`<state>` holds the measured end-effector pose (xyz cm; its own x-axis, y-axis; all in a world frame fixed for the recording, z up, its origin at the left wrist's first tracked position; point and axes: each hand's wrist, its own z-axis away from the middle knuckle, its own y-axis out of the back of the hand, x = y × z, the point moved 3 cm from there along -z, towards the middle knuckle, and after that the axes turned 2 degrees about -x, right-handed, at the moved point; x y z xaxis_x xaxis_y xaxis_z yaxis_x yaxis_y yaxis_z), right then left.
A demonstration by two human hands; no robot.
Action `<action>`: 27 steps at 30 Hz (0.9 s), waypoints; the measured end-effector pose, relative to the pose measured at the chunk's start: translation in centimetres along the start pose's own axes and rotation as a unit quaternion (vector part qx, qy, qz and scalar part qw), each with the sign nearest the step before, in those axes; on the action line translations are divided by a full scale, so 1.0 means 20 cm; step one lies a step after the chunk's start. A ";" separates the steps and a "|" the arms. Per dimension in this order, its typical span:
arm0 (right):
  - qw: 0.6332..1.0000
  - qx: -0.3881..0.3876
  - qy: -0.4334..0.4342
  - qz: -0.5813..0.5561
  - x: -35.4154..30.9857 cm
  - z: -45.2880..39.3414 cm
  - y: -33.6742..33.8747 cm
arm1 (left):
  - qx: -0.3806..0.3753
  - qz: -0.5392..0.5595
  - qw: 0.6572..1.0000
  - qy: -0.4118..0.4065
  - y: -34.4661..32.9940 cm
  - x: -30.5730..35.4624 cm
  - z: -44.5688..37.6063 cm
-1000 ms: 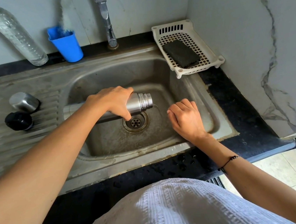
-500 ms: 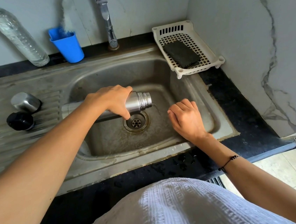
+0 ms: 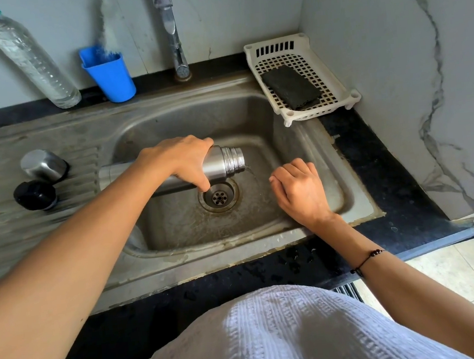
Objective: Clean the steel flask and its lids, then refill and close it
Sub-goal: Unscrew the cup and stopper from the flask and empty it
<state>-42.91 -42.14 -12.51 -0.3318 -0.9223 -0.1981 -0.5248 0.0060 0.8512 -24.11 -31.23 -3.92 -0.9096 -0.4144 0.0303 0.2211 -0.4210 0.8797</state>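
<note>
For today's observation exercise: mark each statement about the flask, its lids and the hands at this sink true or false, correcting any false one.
1. The left hand holds the steel flask tipped on its side over the sink. True.
2. The right hand holds the scrub pad. False: it holds nothing; the scrub pad lies in the white basket.
3. The steel cap and black lid lie on the drainboard. True.
4. The flask is capped. False: its threaded mouth is open.
</note>
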 end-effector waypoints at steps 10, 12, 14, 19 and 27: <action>1.000 0.004 -0.002 -0.001 0.00 0.00 0.01 | -0.002 -0.004 1.000 0.003 0.01 0.01 0.00; 1.000 0.005 -0.004 -0.002 0.00 0.00 0.01 | -0.004 -0.007 1.000 0.006 0.01 0.01 0.01; 1.000 0.003 -0.005 -0.003 0.00 0.00 0.01 | -0.004 -0.012 1.000 0.010 0.01 0.01 0.01; 1.000 -0.001 -0.003 -0.005 0.00 0.00 0.00 | -0.007 -0.014 1.000 0.013 0.01 0.01 0.01; 1.000 0.005 -0.005 -0.008 0.00 0.00 0.00 | -0.015 -0.010 1.000 0.017 0.01 0.01 0.01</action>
<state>-42.99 -42.14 -12.46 -0.3316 -0.9183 -0.2164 -0.5375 -0.0046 0.8432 -24.38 -31.32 -3.63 -0.9015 -0.4328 -0.0041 0.2135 -0.4528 0.8657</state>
